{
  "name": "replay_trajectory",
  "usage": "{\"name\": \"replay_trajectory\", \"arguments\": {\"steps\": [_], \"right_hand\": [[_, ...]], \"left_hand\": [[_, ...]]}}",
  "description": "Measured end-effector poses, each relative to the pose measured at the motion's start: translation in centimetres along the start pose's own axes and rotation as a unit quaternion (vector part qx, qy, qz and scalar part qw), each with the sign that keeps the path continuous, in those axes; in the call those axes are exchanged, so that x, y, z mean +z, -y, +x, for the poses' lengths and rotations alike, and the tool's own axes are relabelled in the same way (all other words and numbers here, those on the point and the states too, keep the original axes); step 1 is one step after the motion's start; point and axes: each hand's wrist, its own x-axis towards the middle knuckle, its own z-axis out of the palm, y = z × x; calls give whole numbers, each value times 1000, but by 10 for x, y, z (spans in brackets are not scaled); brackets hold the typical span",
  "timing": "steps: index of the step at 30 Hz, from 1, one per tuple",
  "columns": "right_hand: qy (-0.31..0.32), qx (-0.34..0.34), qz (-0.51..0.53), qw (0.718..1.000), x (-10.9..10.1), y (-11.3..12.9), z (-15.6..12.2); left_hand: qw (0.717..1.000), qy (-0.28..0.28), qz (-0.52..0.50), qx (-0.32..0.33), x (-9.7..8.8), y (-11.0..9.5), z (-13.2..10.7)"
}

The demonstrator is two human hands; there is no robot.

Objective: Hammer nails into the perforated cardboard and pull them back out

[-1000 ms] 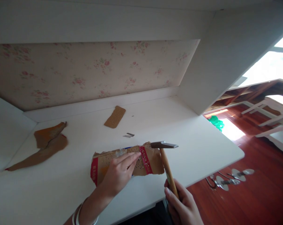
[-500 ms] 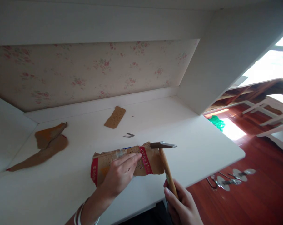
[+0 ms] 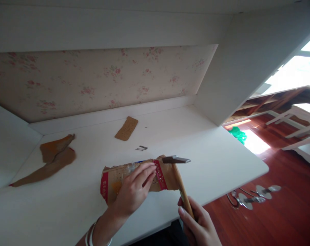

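My left hand [image 3: 134, 189] rests on a torn piece of brown cardboard packaging [image 3: 167, 176] with red stripes and rows of small holes, fingers curled with the tips pressed together on it. My right hand [image 3: 197, 225] is wrapped round the wooden handle of a hammer [image 3: 179, 177]. The hammer's metal head [image 3: 176, 159] hovers over the right end of the cardboard. Both lie on a white desk top [image 3: 216, 150].
A few small nails [image 3: 141, 148] lie behind the cardboard. A small perforated brown piece [image 3: 126, 128] sits further back, and torn brown scraps [image 3: 51, 159] lie at the left. Floral wallpaper backs the desk. Metal hardware [image 3: 252, 196] lies on the red wooden floor to the right.
The hammer head has shifted slightly left, closer over the cardboard. My left fingers have curled and drawn up a little on the cardboard.
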Motion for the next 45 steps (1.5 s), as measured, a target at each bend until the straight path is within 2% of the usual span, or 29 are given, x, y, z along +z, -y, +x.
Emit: {"name": "replay_trajectory", "arguments": {"steps": [4,9,12,24,33,45], "right_hand": [[-7,-16,-24,1000,0,0,-2],[-3,-10,-25,1000,-3,-1,-3],[-3,-11,-25,1000,-5,-3,-3],[6,-20,-41,999,-4,-4,-3],[20,-23,-46,998,-3,-5,0],[29,-18,-46,998,1,-2,-1]], "left_hand": [[998,5,-34,-46,2,4,-1],[989,31,-47,-137,-2,7,-5],[986,34,-47,-157,-2,6,-6],[992,5,-56,-114,0,6,-6],[994,14,-60,-95,2,11,-10],[996,0,-65,-66,0,5,-7]]}}
